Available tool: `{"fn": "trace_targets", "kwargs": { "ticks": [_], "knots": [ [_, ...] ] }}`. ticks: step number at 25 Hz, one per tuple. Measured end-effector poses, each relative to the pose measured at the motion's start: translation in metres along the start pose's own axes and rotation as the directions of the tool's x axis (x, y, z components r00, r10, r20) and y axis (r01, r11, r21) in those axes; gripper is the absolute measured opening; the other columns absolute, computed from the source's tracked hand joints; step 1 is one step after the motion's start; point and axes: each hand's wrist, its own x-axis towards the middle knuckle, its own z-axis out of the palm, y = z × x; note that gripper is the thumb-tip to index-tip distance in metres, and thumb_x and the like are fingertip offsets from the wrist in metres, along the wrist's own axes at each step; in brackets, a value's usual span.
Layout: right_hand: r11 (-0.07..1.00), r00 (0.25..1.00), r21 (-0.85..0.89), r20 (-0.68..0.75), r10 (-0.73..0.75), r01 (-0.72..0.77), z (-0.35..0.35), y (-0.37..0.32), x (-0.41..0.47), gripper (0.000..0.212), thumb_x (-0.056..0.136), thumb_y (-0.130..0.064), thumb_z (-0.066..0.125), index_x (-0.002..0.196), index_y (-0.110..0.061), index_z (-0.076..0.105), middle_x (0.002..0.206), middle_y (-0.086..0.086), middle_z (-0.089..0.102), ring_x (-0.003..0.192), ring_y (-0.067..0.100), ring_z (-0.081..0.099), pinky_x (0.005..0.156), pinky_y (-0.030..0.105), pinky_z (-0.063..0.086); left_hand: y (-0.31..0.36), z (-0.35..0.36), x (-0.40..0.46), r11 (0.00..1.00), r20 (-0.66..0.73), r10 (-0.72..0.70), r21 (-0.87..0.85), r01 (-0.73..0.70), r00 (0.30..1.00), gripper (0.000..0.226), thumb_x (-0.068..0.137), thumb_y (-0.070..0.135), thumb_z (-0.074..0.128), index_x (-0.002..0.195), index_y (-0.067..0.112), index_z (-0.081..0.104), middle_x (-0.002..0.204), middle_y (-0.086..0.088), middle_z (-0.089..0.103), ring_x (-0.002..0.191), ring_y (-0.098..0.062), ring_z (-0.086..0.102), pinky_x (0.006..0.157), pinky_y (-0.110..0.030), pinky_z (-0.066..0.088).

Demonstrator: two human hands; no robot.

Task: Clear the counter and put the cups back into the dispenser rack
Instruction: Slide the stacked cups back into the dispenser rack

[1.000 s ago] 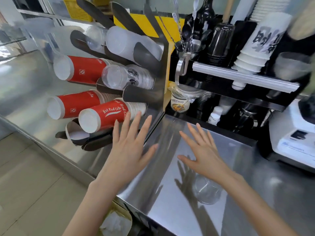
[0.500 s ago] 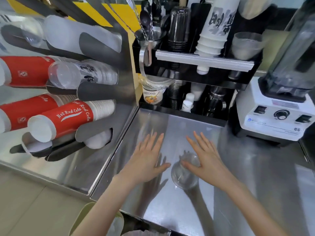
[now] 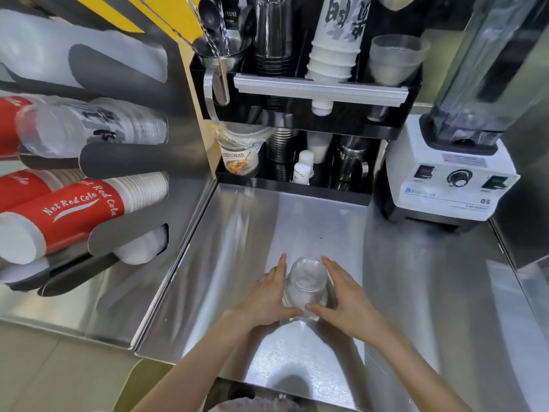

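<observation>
a clear cup [image 3: 306, 285] is shown upside down on the steel worktop [image 3: 416, 292], near the middle of its front edge. it is enclosed from both sides: the left hand [image 3: 267, 295] is laid against its left wall and the right hand [image 3: 346, 295] against its right wall, fingers extended, thumbs curled in under the near rim, so that each grip is pressed on the cup. the dispenser rack [image 3: 142, 162] is mounted along the worktop's left edge, with red cups [image 3: 68, 215] and printed clear cups [image 3: 95, 126] held sideways in its slots. a black shelf [image 3: 312, 93] of stacked cups is seen at the back edge, and a blender [image 3: 457, 173] in the back right corner.
</observation>
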Motion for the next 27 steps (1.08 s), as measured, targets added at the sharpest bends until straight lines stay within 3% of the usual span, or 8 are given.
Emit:
{"fn": "trace_targets", "kwargs": {
  "ticks": [4, 9, 12, 15, 20, 23, 25, 27],
  "knots": [
    [0.993, 1.000, 0.114, -0.010, 0.018, -0.017, 0.006, 0.004, 0.000, 0.077, 0.073, -0.034, 0.070, 0.137, -0.025, 0.027, 0.137, -0.010, 0.039, 0.128, 0.012, 0.039, 0.100, 0.017, 0.028, -0.006, 0.012, 0.009, 0.998, -0.054, -0.058, -0.020, 0.057, 0.997, 0.112, 0.055, 0.073, 0.058, 0.142, 0.023, 0.010, 0.145, -0.002, 0.036, 0.132, -0.025, 0.036, 0.107, -0.045, 0.035],
    [0.974, 0.999, 0.223, 0.009, 0.049, -0.050, 0.007, 0.002, -0.002, 0.065, 0.076, -0.022, 0.069, 0.130, -0.029, 0.033, 0.115, -0.018, 0.048, 0.099, 0.001, 0.047, 0.069, -0.009, 0.031, 0.002, 0.010, 0.004, 0.996, -0.064, -0.070, -0.065, 0.066, 0.996, 0.092, 0.062, 0.058, 0.061, 0.137, 0.020, 0.025, 0.136, -0.007, 0.045, 0.125, -0.026, 0.041, 0.107, -0.041, 0.035],
    [0.958, 0.998, 0.278, 0.036, 0.058, -0.065, 0.009, 0.006, -0.003, 0.062, 0.074, -0.023, 0.071, 0.115, -0.048, 0.032, 0.108, -0.019, 0.055, 0.090, -0.009, 0.054, 0.071, -0.006, 0.036, 0.004, 0.011, -0.001, 0.990, -0.086, -0.039, -0.142, 0.027, 0.996, 0.081, 0.070, 0.040, 0.069, 0.136, 0.016, 0.028, 0.135, -0.009, 0.042, 0.127, -0.024, 0.039, 0.106, -0.031, 0.031],
    [0.942, 0.995, 0.321, 0.052, 0.082, -0.094, 0.009, 0.011, -0.005, 0.062, 0.073, -0.023, 0.073, 0.105, -0.058, 0.032, 0.109, -0.018, 0.058, 0.097, -0.008, 0.057, 0.074, -0.001, 0.041, 0.005, 0.015, -0.006, 0.979, -0.125, -0.034, -0.203, 0.008, 0.992, 0.075, 0.073, 0.027, 0.071, 0.135, 0.015, 0.030, 0.133, -0.010, 0.042, 0.125, -0.022, 0.040, 0.100, -0.023, 0.030],
    [0.893, 0.994, 0.442, 0.109, 0.033, -0.078, 0.003, 0.012, -0.009, 0.064, 0.075, -0.020, 0.072, 0.120, -0.044, 0.034, 0.119, -0.023, 0.048, 0.102, -0.012, 0.051, 0.078, -0.002, 0.041, 0.012, 0.018, -0.017, 0.962, -0.209, -0.050, -0.273, -0.009, 0.977, 0.074, 0.072, 0.024, 0.073, 0.134, 0.017, 0.032, 0.129, -0.006, 0.043, 0.114, -0.011, 0.042, 0.085, -0.008, 0.027],
    [0.841, 0.994, 0.533, 0.099, 0.042, -0.089, -0.006, 0.013, -0.007, 0.056, 0.080, -0.019, 0.066, 0.127, -0.031, 0.039, 0.132, -0.013, 0.045, 0.117, 0.002, 0.048, 0.087, 0.004, 0.041, 0.014, 0.013, -0.026, 0.942, -0.272, -0.071, -0.334, -0.025, 0.960, 0.069, 0.072, 0.024, 0.073, 0.130, 0.016, 0.036, 0.121, -0.002, 0.042, 0.110, -0.012, 0.044, 0.091, -0.015, 0.034],
    [0.809, 0.994, 0.579, 0.062, 0.085, -0.105, -0.013, 0.006, -0.004, 0.038, 0.086, -0.017, 0.058, 0.120, -0.030, 0.046, 0.129, -0.008, 0.048, 0.113, 0.008, 0.050, 0.073, -0.003, 0.043, 0.011, 0.008, -0.032, 0.927, -0.313, -0.077, -0.373, -0.047, 0.947, 0.066, 0.070, 0.024, 0.075, 0.126, 0.016, 0.039, 0.114, 0.002, 0.041, 0.115, -0.018, 0.047, 0.101, -0.031, 0.041],
    [0.787, 0.990, 0.604, 0.023, 0.137, -0.123, -0.017, -0.002, -0.001, 0.029, 0.089, -0.015, 0.052, 0.116, -0.027, 0.051, 0.122, -0.003, 0.053, 0.106, 0.012, 0.053, 0.065, -0.003, 0.044, 0.010, 0.001, -0.040, 0.923, -0.356, -0.056, -0.374, -0.088, 0.933, 0.064, 0.069, 0.023, 0.076, 0.122, 0.023, 0.041, 0.111, 0.007, 0.040, 0.116, -0.017, 0.048, 0.102, -0.036, 0.043]
  ]
}}
